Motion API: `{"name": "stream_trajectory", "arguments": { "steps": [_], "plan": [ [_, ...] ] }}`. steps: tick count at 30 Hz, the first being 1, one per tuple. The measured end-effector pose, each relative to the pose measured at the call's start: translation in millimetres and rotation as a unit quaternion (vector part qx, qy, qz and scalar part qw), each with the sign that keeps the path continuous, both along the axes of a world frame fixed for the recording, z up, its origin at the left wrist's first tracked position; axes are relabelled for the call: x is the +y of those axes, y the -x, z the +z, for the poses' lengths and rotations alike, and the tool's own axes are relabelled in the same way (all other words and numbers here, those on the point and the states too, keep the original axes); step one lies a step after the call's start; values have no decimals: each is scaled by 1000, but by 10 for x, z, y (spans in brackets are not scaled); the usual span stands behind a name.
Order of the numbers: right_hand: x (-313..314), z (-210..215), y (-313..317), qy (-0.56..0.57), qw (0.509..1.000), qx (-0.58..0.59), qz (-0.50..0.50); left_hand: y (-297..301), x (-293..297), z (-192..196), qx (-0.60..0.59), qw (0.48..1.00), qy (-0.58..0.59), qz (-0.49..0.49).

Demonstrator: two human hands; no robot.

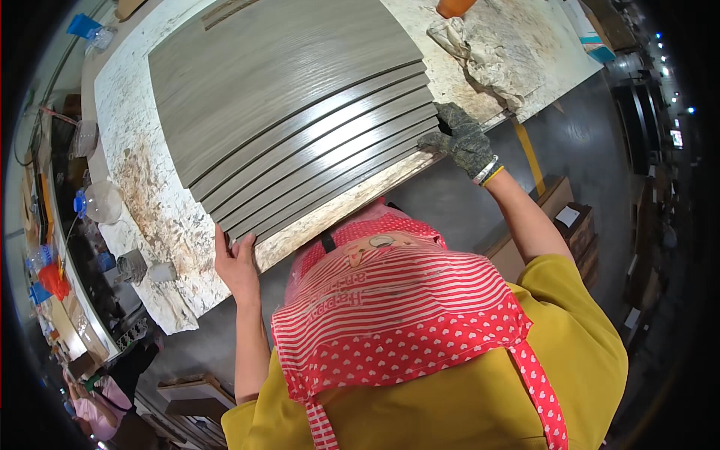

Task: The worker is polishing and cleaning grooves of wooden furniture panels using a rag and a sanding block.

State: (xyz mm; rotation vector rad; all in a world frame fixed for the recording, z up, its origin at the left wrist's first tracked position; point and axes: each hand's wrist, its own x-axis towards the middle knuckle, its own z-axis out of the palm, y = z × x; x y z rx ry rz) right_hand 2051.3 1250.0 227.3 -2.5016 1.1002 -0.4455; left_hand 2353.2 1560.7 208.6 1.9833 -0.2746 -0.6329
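Grey boards point(300, 97) between both hands point(238, 268) point(466, 140)

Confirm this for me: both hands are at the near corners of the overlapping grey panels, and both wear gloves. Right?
Not quite: only the right hand wears a glove; the left hand is bare, as the head view shows. Both are at the near corners of the overlapping grey panels.

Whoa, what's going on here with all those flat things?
A person in a red-and-white apron is handling a stepped stack of flat, grey, wood-grained panels on a stained white table. The bare left hand is at the stack's near left corner. The right hand, in a dark grey knitted glove, is at its near right corner.
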Motion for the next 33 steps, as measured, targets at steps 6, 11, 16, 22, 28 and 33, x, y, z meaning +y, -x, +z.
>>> {"name": "stream_trajectory", "arguments": {
  "steps": [6, 11, 16, 22, 28, 33],
  "plan": [
    [2, 31, -165, -69, 997, -45, -8, 28, 20, -100, -68, 997, 7, 35],
    [-167, -401, 163, -8, 999, -30, 10, 198, -221, 127, -79, 997, -17, 15],
    [-230, -285, 53, -167, 978, -125, 1, 260, -119, -26, -92, 995, 19, 13],
    [-534, -468, 194, -328, 924, -196, -12, 372, -159, 157, -18, 993, 87, 79],
    [-57, 977, -676, -32, 993, -109, 25, 10, 338, 398, -26, 997, 71, -22],
    [928, 830, -1489, -112, 959, -184, 183, -1302, 1483, 609, -247, 951, 174, 71]
  ]
}}
